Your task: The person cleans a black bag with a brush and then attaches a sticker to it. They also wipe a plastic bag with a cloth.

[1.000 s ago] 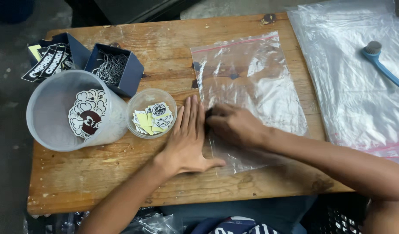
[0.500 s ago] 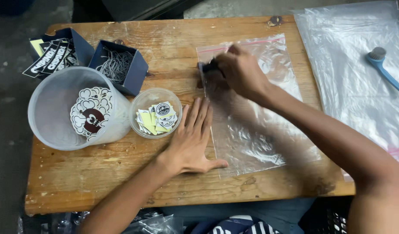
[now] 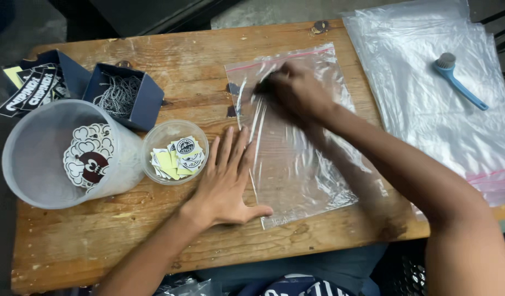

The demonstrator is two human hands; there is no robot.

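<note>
Plainly the left hand [image 3: 226,183] lies flat, fingers spread, palm down on the wooden table [image 3: 99,241], its fingertips pinning the near left edge of the clear zip bag [image 3: 302,164] so the film cannot slide. The right hand [image 3: 296,90] is blurred at the bag's upper left, near the red seal strip; it seems curled around something small and dark, though I cannot tell for sure. The bag lies flat mid-table, wrinkled, glossy, apparently empty. Left of it sit a small round tub of stickers [image 3: 175,152], a large translucent cup [image 3: 71,156] and a blue box of chains [image 3: 123,96].
</note>
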